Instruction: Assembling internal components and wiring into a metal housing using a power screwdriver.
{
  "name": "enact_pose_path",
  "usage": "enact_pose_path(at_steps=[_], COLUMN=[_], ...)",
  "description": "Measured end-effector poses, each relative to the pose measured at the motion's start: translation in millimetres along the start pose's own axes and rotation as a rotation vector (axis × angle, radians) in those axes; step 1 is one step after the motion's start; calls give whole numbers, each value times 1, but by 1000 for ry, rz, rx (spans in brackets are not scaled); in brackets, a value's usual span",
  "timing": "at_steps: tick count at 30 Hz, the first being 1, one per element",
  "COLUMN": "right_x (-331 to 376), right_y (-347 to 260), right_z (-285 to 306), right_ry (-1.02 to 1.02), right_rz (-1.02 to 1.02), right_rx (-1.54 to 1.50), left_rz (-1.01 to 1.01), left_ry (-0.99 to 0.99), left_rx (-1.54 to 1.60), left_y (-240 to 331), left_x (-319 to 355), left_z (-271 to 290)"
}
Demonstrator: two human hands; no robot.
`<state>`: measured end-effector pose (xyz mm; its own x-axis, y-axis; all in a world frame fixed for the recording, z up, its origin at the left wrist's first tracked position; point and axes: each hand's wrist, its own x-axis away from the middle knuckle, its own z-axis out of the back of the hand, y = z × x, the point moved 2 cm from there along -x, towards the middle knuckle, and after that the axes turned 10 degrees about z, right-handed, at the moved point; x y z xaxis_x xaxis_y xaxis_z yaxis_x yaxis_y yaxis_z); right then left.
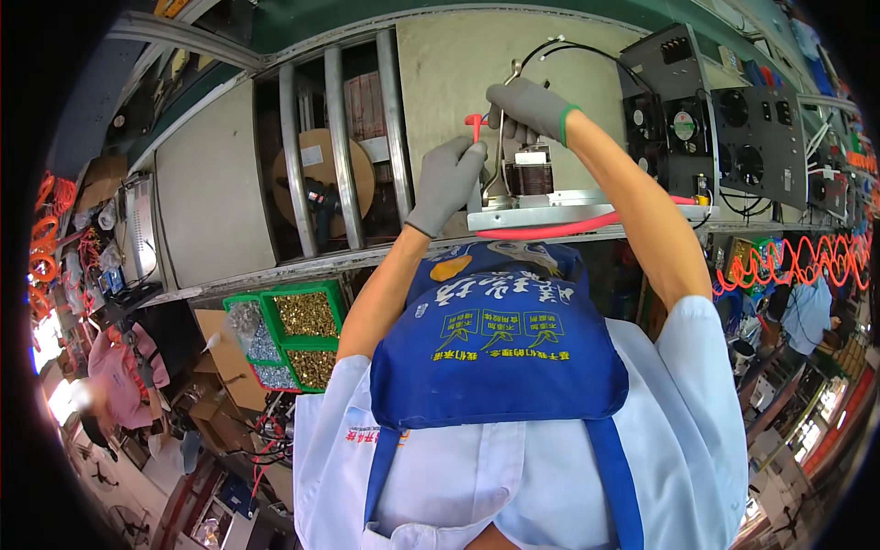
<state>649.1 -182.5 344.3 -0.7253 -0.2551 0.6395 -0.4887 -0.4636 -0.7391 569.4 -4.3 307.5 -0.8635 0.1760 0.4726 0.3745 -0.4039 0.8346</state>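
My right hand (532,108), in a grey glove with a green cuff, is closed around a long metal wrench (500,158). One end of the wrench sticks up past the fingers; its lower end reaches down to the metal assembly. My left hand (449,181), gloved in grey too, pinches a short red-sleeved cable end (476,126) beside the wrench. Between and below the hands sits a transformer-like part with dark windings (533,174), on a silver metal frame (541,213). A thick red cable (559,229) runs along the frame's near side.
Black housings with fans (683,124) stand at the right of the bench (449,55). Left of my hands, metal rollers (341,147) span a gap with a cardboard reel (316,165) and a power tool beneath. Green bins of small fasteners (307,314) sit near my left elbow. Other people work farther off.
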Motion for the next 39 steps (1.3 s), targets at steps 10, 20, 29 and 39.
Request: enact_pose_path(at_steps=[10,20,29,39], right_x=[90,167,106,61], right_y=[-11,14,1,-22], right_z=[-20,-101,-52,-64], right_ry=[183,586,487,667], right_rz=[293,854,646,378], right_rx=[158,420,664,-545], left_rz=[49,134,54,58], left_ry=[5,-90,-51,-26], left_rx=[68,153,75,69], left_y=[-1,-10,4,-1], left_x=[8,-5,0,7], left_z=[3,-3,-3,0])
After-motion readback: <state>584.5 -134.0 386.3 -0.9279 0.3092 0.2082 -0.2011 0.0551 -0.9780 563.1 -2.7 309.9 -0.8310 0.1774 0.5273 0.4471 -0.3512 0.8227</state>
